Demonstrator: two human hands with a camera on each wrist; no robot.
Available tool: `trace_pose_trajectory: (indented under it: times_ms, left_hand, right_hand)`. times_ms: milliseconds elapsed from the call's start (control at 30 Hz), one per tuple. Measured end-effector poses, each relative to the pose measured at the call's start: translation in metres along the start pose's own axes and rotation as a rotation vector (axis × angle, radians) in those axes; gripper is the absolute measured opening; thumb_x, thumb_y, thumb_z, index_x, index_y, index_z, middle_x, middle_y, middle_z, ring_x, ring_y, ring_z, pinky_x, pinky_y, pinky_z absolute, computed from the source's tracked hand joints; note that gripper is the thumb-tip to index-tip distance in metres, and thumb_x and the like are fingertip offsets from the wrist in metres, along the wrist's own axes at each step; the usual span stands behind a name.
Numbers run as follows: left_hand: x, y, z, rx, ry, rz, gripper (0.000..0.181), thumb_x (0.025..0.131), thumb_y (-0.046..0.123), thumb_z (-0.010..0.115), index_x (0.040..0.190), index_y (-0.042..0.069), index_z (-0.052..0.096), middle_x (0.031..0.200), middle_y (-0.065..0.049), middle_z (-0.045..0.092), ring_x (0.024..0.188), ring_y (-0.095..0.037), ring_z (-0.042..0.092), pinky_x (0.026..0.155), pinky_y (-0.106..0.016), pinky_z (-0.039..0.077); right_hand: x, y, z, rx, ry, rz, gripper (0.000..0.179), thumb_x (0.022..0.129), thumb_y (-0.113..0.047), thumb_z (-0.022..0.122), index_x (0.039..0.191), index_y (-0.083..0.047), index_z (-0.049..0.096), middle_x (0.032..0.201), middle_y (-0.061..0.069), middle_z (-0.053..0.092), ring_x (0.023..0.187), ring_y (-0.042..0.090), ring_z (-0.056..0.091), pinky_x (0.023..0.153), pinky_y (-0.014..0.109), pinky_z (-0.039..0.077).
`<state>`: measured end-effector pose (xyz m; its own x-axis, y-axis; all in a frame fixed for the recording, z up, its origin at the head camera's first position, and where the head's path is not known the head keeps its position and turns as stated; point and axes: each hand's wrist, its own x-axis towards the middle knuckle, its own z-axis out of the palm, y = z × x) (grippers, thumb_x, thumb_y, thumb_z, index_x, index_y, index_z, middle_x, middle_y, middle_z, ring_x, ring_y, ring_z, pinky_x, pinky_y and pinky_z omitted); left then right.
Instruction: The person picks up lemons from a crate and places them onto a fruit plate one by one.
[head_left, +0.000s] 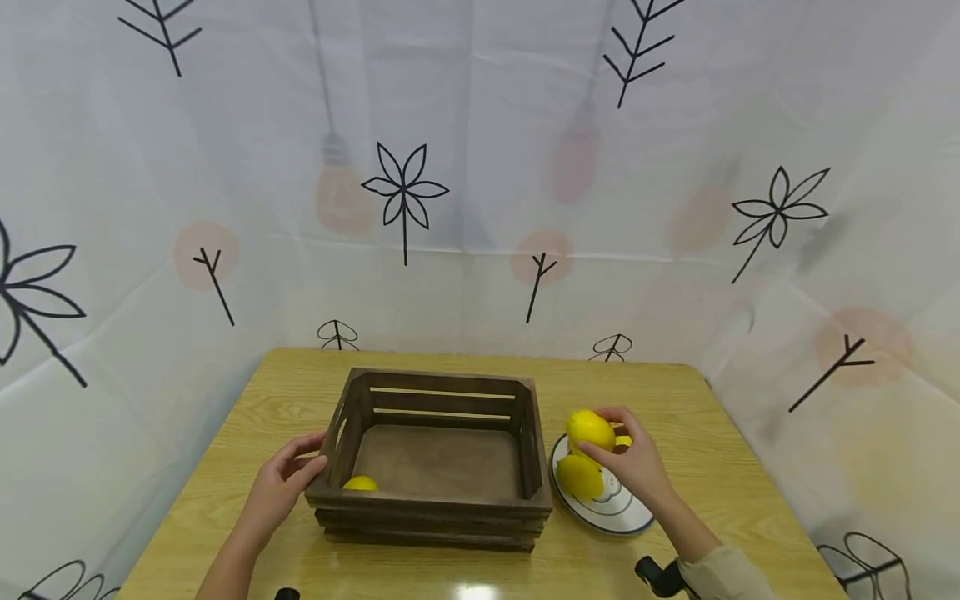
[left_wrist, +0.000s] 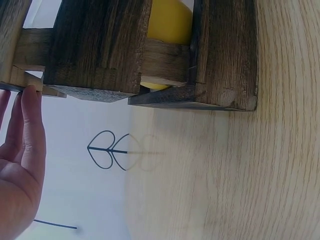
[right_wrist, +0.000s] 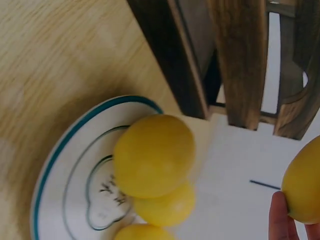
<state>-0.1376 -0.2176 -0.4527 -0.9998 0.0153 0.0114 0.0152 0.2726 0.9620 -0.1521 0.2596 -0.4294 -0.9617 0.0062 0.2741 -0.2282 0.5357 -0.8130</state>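
A dark wooden slatted crate (head_left: 427, 508) stands on the table, with one lemon (head_left: 361, 483) in its near left corner. That lemon also shows yellow through the crate's slats in the left wrist view. My left hand (head_left: 281, 482) touches the crate's left rim with its fingertips; in the left wrist view its fingers (left_wrist: 33, 135) look straight. Just above a white plate (head_left: 626, 518), my right hand (head_left: 637, 458) pinches a lemon (head_left: 590, 431) between thumb and fingers. Three other lemons lie on the plate, the nearest (right_wrist: 154, 156) largest in the right wrist view.
The plate has a dark rim line and sits close to the crate's right side. The wood-grain table (head_left: 637, 383) ends at a patterned white cloth (head_left: 480, 300) behind and at the sides. Black wrist-camera parts (head_left: 660, 575) show at the bottom edge.
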Motion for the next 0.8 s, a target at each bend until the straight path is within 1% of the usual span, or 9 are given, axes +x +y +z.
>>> trace_pose_trajectory:
  times_ms: [167,300,400,467,600,733,800]
  left_hand:
    - [0.0,0.001,0.0,0.011,0.001,-0.008,0.048,0.093,0.031,0.059,0.134,0.009,0.049,0.133,-0.011,0.047,0.1,-0.005,0.053,0.08,-0.023,0.047]
    - [0.0,0.001,0.0,0.009,0.002,-0.018,0.048,0.093,0.032,0.059,0.134,0.01,0.049,0.133,-0.01,0.047,0.101,-0.006,0.053,0.08,-0.023,0.047]
    - [0.001,0.0,0.0,0.008,0.003,-0.02,0.048,0.093,0.032,0.058,0.134,0.01,0.049,0.133,-0.01,0.047,0.101,-0.005,0.052,0.08,-0.022,0.047]
    - [0.002,0.0,0.001,0.007,0.004,-0.016,0.048,0.093,0.032,0.058,0.134,0.01,0.049,0.133,-0.01,0.047,0.101,-0.005,0.052,0.08,-0.022,0.047]
    - [0.002,0.0,0.001,0.003,0.005,-0.009,0.048,0.093,0.031,0.058,0.134,0.01,0.049,0.133,-0.01,0.047,0.101,-0.004,0.053,0.08,-0.022,0.047]
    - [0.002,0.0,0.001,-0.001,0.01,-0.002,0.047,0.093,0.03,0.059,0.134,0.009,0.049,0.132,-0.011,0.048,0.101,-0.005,0.053,0.08,-0.023,0.047]
    - [0.001,0.0,0.002,-0.003,0.014,0.003,0.047,0.093,0.029,0.059,0.133,0.008,0.049,0.132,-0.012,0.048,0.1,-0.005,0.053,0.08,-0.022,0.047]
  right_hand:
    - [-0.006,0.018,-0.002,-0.023,0.002,0.051,0.049,0.078,-0.018,0.077,0.118,0.0,0.053,0.116,0.014,0.053,0.09,0.025,0.048,0.068,0.025,0.046]
    - [-0.011,0.032,-0.003,-0.054,0.013,0.073,0.049,0.077,-0.017,0.078,0.116,0.001,0.054,0.118,0.016,0.052,0.09,0.026,0.049,0.068,0.026,0.046]
    - [-0.014,0.044,-0.004,-0.095,0.02,0.1,0.05,0.077,-0.018,0.078,0.116,0.001,0.054,0.121,0.018,0.051,0.093,0.028,0.048,0.069,0.029,0.045]
    - [-0.016,0.052,-0.004,-0.127,0.021,0.122,0.051,0.077,-0.02,0.078,0.116,0.002,0.054,0.122,0.019,0.05,0.097,0.029,0.048,0.073,0.034,0.044]
    - [-0.021,0.068,-0.005,-0.163,0.016,0.198,0.055,0.078,-0.024,0.077,0.118,0.004,0.052,0.122,0.022,0.049,0.103,0.029,0.047,0.08,0.039,0.04]
    - [-0.025,0.078,-0.005,-0.18,-0.004,0.305,0.056,0.079,-0.026,0.076,0.118,0.004,0.05,0.121,0.025,0.049,0.101,0.032,0.049,0.078,0.039,0.042]
    - [-0.027,0.082,-0.005,-0.198,-0.023,0.332,0.056,0.078,-0.026,0.076,0.117,0.004,0.05,0.121,0.028,0.048,0.101,0.036,0.05,0.078,0.042,0.044]
